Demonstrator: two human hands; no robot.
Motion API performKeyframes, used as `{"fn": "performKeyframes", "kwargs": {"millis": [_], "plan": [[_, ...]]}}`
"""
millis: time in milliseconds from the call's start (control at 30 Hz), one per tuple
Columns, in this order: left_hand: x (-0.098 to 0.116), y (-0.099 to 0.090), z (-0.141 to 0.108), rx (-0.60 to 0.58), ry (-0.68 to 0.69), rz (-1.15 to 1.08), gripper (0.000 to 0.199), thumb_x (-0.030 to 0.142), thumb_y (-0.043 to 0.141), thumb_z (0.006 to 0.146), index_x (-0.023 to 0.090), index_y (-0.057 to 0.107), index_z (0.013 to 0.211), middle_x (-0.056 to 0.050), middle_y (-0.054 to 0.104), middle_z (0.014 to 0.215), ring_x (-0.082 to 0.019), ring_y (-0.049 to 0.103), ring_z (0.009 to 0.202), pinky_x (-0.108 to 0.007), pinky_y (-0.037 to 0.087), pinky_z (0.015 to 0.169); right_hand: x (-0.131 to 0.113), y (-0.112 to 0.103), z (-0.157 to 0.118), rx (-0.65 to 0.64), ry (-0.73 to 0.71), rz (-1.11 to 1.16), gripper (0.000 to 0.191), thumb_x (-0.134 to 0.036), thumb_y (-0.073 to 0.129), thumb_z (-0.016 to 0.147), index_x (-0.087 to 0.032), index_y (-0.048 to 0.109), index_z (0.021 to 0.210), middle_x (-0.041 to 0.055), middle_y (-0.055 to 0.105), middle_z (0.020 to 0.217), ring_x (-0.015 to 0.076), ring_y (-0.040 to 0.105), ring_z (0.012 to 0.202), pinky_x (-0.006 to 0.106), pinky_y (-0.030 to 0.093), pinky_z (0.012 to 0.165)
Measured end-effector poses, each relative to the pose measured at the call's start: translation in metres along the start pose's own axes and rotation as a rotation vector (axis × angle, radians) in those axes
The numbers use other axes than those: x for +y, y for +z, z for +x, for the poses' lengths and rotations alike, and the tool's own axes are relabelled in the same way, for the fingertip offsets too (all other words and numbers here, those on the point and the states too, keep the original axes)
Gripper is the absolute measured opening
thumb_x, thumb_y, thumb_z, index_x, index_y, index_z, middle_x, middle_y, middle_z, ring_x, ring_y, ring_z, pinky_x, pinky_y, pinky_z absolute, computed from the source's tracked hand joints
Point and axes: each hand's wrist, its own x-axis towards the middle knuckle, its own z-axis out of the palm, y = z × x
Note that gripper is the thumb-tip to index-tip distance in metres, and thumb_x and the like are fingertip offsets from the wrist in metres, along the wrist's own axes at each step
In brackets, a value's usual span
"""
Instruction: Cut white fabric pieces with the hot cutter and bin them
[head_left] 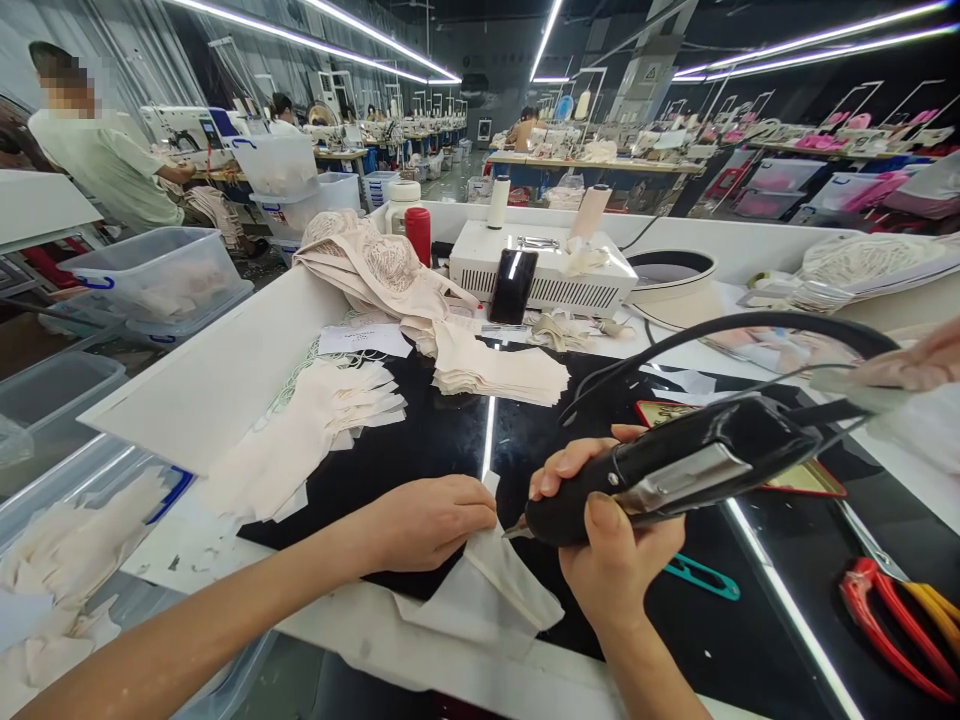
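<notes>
In my right hand [619, 565] is a black corded hand tool [570, 510] with a metal lever along its side. Its narrow metal tip touches, or nearly touches, a thin cream fabric piece [510, 575]. The fingers of my left hand [435, 520] are closed on the upper end of that fabric, left of the tip. The fabric lies over the front edge of the black glossy tabletop [442, 450]. Cream fabric pieces [300, 440] are fanned out to the left, and a neat stack of cut pieces [499, 370] sits further back.
Red-handled scissors [892, 620] and a teal plastic tool [701, 577] lie at right. Behind stand a white vented box [540, 265], a phone [514, 285] and lace bra pieces [367, 260]. The tool's cable [720, 325] arches across the right. A co-worker [105, 150] sits far left beside plastic bins [161, 275].
</notes>
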Motion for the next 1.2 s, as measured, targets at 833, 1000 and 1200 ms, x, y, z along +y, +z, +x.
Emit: {"fn": "performKeyframes", "kwargs": {"millis": [833, 1000, 1200], "plan": [[0.005, 0.012, -0.014, 0.082, -0.025, 0.074, 0.03, 0.0, 0.049, 0.097, 0.017, 0.066, 0.116, -0.006, 0.071, 0.124, -0.019, 0.066, 0.112, -0.029, 0.055, 0.098, -0.001, 0.015, 0.01, 0.076, 0.032, -0.02, 0.043, -0.034, 0.083, 0.076, -0.026, 0.061, 0.112, -0.0055, 0.065, 0.074, 0.0153, 0.059, 0.056, 0.03, 0.052, 0.049], [0.005, 0.014, -0.014, 0.079, -0.022, 0.1, 0.028, 0.001, 0.052, 0.097, 0.015, 0.068, 0.115, -0.006, 0.072, 0.124, -0.02, 0.066, 0.109, -0.029, 0.055, 0.094, -0.002, 0.015, 0.009, 0.081, 0.038, -0.057, 0.04, -0.03, 0.081, 0.077, -0.026, 0.06, 0.111, -0.0054, 0.066, 0.072, 0.0154, 0.059, 0.056, 0.031, 0.055, 0.049], [0.005, 0.015, -0.013, 0.095, -0.015, 0.115, 0.028, 0.001, 0.053, 0.096, 0.015, 0.068, 0.115, -0.006, 0.071, 0.126, -0.021, 0.066, 0.11, -0.029, 0.056, 0.09, 0.002, 0.014, 0.015, 0.088, 0.023, -0.04, 0.042, -0.032, 0.082, 0.075, -0.025, 0.059, 0.111, -0.0064, 0.066, 0.072, 0.015, 0.058, 0.056, 0.03, 0.055, 0.048]]}}
